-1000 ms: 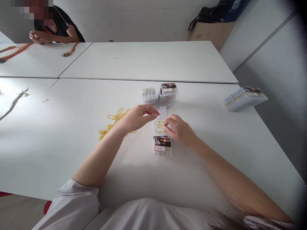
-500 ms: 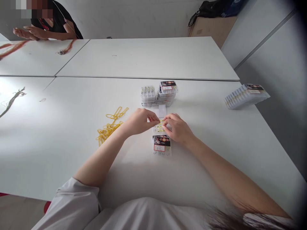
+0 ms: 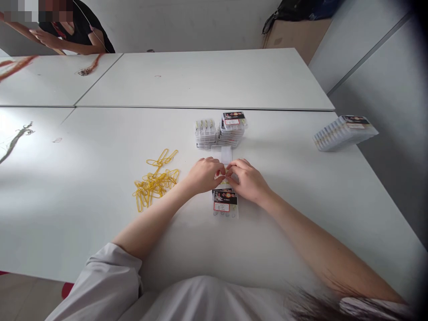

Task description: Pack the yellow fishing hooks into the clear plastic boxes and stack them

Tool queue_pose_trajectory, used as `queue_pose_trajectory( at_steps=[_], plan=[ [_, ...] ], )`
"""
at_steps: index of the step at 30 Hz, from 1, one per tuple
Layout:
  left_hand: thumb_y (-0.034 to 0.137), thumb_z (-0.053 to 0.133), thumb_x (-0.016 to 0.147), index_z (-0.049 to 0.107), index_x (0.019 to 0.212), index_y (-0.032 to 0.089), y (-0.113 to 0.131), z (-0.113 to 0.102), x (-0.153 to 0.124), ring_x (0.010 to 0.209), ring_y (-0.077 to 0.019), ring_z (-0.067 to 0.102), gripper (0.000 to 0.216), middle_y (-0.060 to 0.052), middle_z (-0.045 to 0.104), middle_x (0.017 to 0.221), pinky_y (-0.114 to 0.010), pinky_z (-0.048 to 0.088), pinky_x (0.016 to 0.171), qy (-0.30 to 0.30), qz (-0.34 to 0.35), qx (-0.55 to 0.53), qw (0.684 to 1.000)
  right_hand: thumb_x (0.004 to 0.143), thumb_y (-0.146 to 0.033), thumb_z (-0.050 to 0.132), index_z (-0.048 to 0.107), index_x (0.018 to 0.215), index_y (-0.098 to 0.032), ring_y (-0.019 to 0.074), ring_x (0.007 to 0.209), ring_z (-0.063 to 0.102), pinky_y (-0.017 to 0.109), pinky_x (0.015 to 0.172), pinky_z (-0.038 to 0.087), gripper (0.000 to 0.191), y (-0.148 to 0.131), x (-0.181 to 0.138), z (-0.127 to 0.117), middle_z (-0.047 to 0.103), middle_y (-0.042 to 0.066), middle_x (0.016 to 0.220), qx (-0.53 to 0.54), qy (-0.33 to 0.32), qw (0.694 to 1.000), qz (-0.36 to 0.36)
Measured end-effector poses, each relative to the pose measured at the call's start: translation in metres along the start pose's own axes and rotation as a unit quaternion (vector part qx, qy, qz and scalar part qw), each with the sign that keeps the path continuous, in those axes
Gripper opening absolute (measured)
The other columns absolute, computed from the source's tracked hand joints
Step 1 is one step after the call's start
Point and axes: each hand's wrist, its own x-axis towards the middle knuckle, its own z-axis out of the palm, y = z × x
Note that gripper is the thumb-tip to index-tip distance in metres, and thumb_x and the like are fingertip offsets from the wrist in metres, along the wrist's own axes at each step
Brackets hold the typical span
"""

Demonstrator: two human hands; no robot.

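My left hand (image 3: 206, 175) and my right hand (image 3: 248, 179) meet over a small clear plastic case (image 3: 226, 154) whose lid is folded back. Both hands are closed in a pinch, thumb against fingers, their tips almost touching. Whatever they pinch is too small to make out. Bits of yellow in the case show beneath the fingertips; most of it is hidden. Just below lie clear hook cases (image 3: 225, 200) with a black and red label, fish hooks visible inside the top one. Left of my left forearm is a loose heap of yellow loops (image 3: 155, 182).
Two stacks of clear cases, one unlabelled on top (image 3: 205, 133) and one labelled (image 3: 234, 122), stand just beyond the open case. Another leaning row of cases (image 3: 346, 133) sits at the right table edge. Across the table, a person (image 3: 80, 31) works near reddish strands (image 3: 92, 67).
My left hand has shifted slightly right and down, its fingers now curled more over the open case. My right hand stays nearly in place. The person opposite has raised one arm.
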Motion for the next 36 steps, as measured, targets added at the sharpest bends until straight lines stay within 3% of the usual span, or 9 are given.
queue_pose_trajectory(
  at_steps=[6,25,36],
  plan=[
    [0.023,0.059,0.089,0.071,0.093,0.019,0.0007,0.0029,-0.0003,0.094,-0.022,0.065,0.013,-0.005,0.074,0.092,-0.037,0.045,0.088,0.018,0.033,0.04,0.998,0.088,-0.013,0.058,0.064,0.083,-0.022,0.025,0.101,0.064,0.038,0.08,0.056,0.012,0.001,-0.0004,0.0021,0.071,0.007,0.101,0.004,0.015,1.0,-0.01],
    [0.026,0.057,0.088,0.079,0.092,0.022,0.0036,0.0067,0.0019,0.09,-0.0228,0.066,0.023,-0.005,0.077,0.087,-0.035,0.049,0.081,0.002,-0.047,0.034,0.998,0.087,-0.011,0.063,0.067,0.077,-0.021,0.0245,0.099,0.064,0.035,0.074,0.056,0.015,0.0001,0.0007,-0.0006,0.071,0.008,0.102,-0.025,0.016,0.999,-0.028],
    [0.025,0.056,0.087,0.078,0.089,0.021,0.0034,0.0059,0.0015,0.089,-0.0222,0.067,0.022,-0.005,0.077,0.087,-0.033,0.05,0.077,0.001,-0.049,0.028,0.998,0.088,-0.014,0.062,0.07,0.084,-0.023,0.0241,0.102,0.065,0.037,0.078,0.057,0.013,0.0029,-0.001,0.0012,0.071,0.007,0.104,-0.003,0.003,1.0,-0.001]
  ],
)
